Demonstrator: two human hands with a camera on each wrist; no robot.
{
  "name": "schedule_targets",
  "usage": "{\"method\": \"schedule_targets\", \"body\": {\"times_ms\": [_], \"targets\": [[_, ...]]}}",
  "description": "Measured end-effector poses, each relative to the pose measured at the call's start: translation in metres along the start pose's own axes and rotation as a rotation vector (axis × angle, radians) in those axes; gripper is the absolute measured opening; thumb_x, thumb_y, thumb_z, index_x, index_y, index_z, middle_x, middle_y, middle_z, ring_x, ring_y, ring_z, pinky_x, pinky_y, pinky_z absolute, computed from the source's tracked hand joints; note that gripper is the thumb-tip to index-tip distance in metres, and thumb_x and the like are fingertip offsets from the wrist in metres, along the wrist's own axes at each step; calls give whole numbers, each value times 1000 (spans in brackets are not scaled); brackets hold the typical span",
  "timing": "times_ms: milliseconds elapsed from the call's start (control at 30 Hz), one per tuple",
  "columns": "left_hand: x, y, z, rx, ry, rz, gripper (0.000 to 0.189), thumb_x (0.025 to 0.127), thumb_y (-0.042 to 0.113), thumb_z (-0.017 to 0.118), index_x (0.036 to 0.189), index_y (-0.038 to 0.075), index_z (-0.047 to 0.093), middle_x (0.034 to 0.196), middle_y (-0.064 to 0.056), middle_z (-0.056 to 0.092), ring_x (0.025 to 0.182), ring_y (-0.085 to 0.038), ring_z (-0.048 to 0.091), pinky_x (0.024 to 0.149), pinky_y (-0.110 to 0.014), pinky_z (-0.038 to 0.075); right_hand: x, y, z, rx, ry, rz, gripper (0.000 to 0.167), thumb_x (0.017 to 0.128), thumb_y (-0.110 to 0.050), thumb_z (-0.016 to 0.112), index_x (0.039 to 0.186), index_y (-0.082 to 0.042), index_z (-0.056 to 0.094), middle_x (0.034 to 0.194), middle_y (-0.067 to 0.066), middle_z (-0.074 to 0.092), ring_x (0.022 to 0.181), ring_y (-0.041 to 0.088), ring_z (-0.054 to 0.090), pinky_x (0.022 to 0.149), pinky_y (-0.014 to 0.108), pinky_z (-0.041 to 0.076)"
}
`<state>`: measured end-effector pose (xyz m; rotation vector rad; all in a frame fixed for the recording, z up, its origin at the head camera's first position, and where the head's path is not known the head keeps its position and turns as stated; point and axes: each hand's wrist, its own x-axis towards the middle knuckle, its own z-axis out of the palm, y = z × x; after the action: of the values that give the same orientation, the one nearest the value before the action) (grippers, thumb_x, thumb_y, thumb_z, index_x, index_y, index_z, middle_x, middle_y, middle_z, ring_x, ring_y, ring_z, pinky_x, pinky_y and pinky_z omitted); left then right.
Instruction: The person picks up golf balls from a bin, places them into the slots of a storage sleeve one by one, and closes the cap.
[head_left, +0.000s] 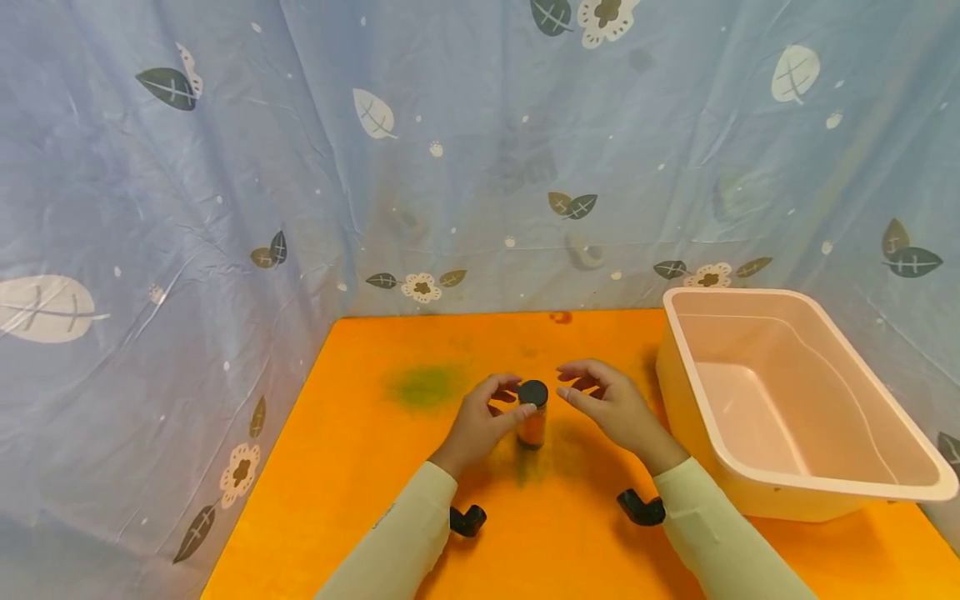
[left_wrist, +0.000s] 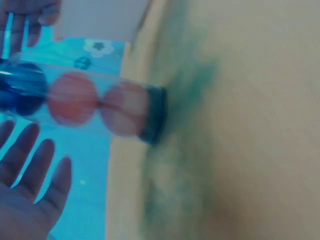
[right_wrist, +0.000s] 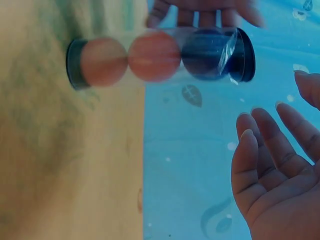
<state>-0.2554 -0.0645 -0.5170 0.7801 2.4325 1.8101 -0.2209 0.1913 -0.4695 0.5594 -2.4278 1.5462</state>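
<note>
A clear cylindrical tube (head_left: 532,427) with black end caps stands upright on the orange table (head_left: 360,467). In the right wrist view, the tube (right_wrist: 155,57) shows two orange-red balls (right_wrist: 154,56) and a dark blue one (right_wrist: 206,55) inside. My left hand (head_left: 487,421) is at the tube's left, its thumb overlapping the cap in the head view. In the left wrist view the left fingers (left_wrist: 42,165) are spread and look apart from the tube. My right hand (head_left: 607,404) is off to the tube's right with loosely bent fingers, holding nothing.
A pale pink plastic tub (head_left: 686,367) stands at the right of the table. Blue curtain (head_left: 480,167) with leaf and flower prints hangs behind and at the sides. Green smudges (head_left: 427,386) mark the tabletop. Black angled pieces (head_left: 641,507) show beside both forearms.
</note>
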Motion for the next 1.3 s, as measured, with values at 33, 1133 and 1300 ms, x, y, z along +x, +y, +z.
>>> {"method": "schedule_targets", "body": {"times_ms": [33, 1133, 1300], "targets": [[1, 3, 0, -3, 33, 16, 40, 104, 37, 78, 142, 26, 68, 130, 9, 67, 117, -17, 64, 93, -44, 54, 1, 0, 2, 12, 2, -2, 28, 105, -15, 78, 132, -9, 74, 124, 8, 73, 105, 23, 69, 86, 37, 58], [7, 3, 12, -183, 208, 131, 11, 103, 14, 80, 111, 12, 87, 110, -1, 79, 94, -22, 71, 82, -34, 60, 6, 25, 54, 466, 106, 85, 15, 109, -4, 68, 114, 10, 67, 124, 23, 67, 107, 24, 70, 95, 32, 57], [7, 0, 15, -184, 213, 132, 10, 103, 13, 79, 110, 11, 86, 109, -2, 79, 94, -23, 71, 82, -34, 60, 6, 28, 55, 473, 112, 105, 19, 109, -8, 69, 112, 10, 66, 125, 22, 67, 110, 24, 69, 97, 33, 56]]}}
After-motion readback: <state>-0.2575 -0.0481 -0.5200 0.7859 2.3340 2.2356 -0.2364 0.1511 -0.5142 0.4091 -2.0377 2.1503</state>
